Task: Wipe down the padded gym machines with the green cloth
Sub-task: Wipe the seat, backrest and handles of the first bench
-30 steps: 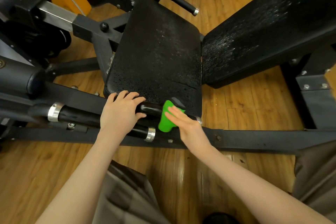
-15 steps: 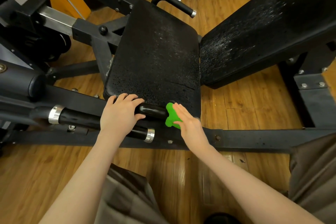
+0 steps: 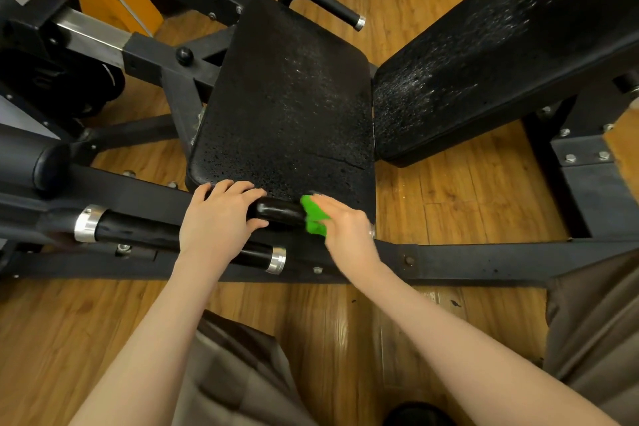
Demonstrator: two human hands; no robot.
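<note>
Since a second ago the green cloth (image 3: 314, 218) has slid leftward along the short black handle (image 3: 278, 213) at the near edge of the seat pad (image 3: 287, 114), the right hand (image 3: 340, 228) travelling with it. Right hand pinches the bunched cloth against the handle's right end; left hand (image 3: 218, 218) lies over the handle's left part, fingers curled on it, apparently steadying. Step in hand, by judgement: wiping this grip, with pads largely untreated. Next move calls for shifting the left hand clear or lifting the cloth onto the seat pad. Back pad (image 3: 501, 55) stands to the right, speckled with droplets. Chrome-collared bar (image 3: 173, 235) and frame rail (image 3: 484, 258) crowd the near side; wooden floor (image 3: 466, 183) below.
</note>
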